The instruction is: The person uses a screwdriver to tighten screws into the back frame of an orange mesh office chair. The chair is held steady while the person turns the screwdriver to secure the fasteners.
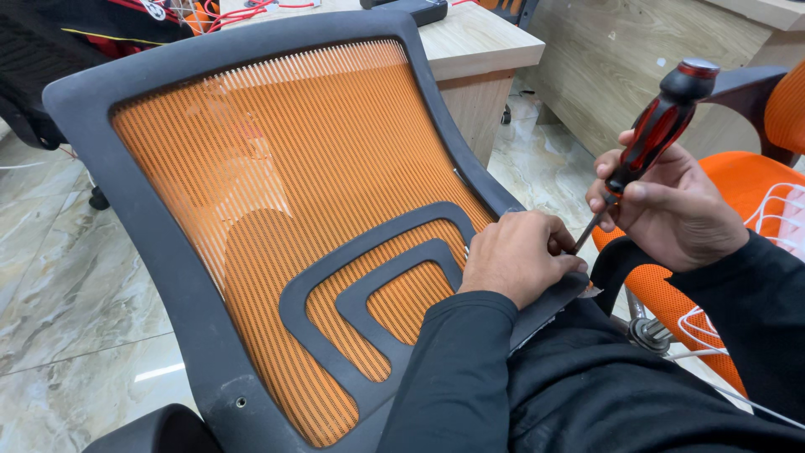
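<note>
A chair backrest (277,193) with orange mesh and a dark grey plastic frame lies tilted across my lap. My left hand (516,256) rests closed on its lower right edge, fingers curled by the frame. My right hand (667,205) grips a screwdriver (658,130) with a red and black handle, held upright. Its metal shaft slants down to the frame edge beside my left fingers. The tip is hidden behind my left hand.
A wooden desk (482,46) stands behind the backrest. An orange mesh chair seat (755,193) with a dark armrest sits at the right, white cords across it. A marble-patterned tile floor (67,302) lies at the left. A black chair part (159,429) shows bottom left.
</note>
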